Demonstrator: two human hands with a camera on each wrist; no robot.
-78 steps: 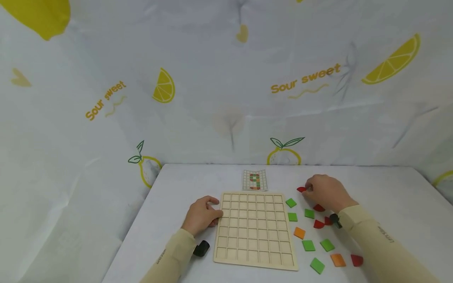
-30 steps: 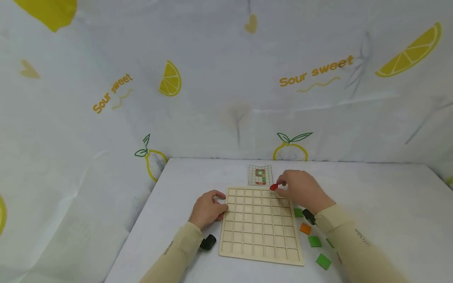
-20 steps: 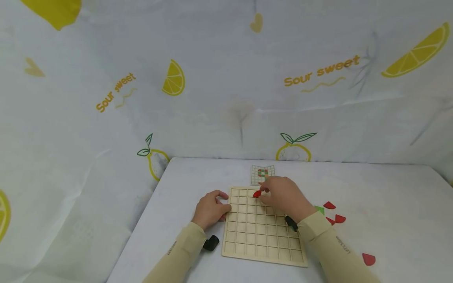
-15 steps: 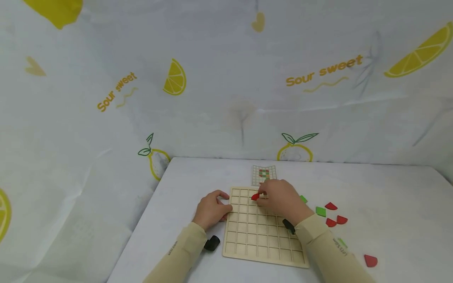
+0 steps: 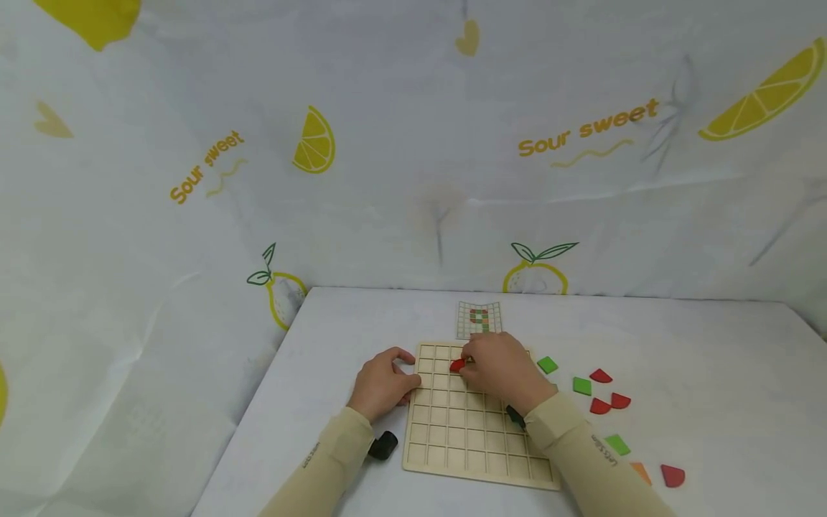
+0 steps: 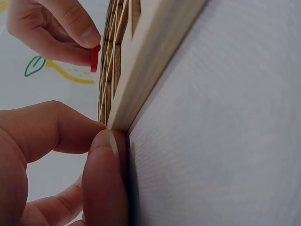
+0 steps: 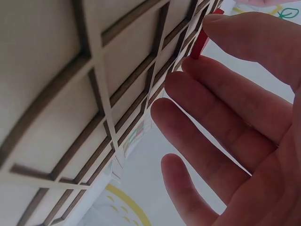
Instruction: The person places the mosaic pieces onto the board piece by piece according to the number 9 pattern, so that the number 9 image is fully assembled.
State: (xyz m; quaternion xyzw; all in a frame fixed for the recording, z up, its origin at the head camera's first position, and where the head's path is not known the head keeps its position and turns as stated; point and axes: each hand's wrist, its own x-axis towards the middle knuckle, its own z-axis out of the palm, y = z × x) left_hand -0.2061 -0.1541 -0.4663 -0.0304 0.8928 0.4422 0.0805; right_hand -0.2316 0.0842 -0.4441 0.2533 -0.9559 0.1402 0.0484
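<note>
Lemon-print backdrop point(image 5: 388, 143): runs past the side and top edges; a lemon at upper left is cut off.
White tabletop point(image 5: 704, 373): its near edge lies out of frame.
Wooden grid board point(image 5: 465, 438): flat on the tabletop; the right hand and sleeve cover much of its right side, and both wrist views crop it.
Beige sleeves point(image 5: 323, 459): cut off below; their lettering is too small to read surely.
Right hand point(image 5: 507, 368): pinches a red tile point(image 5: 457, 365) between thumb and forefinger.
Left hand point(image 5: 381, 382): thumb and forefinger touch the board's left edge; I cannot tell whether they pinch it or only press.
Pattern card point(image 5: 468, 319): just beyond the board, the bottom of its print hidden by the right hand.
Loose tiles: right of the board, three green squares point(image 5: 582, 386), four red quarter-circles point(image 5: 601, 375) and an orange tile point(image 5: 639, 472) partly behind the sleeve.
Red tile: over the upper board, partly covered by fingertips; whether it touches the wood is unclear.
</note>
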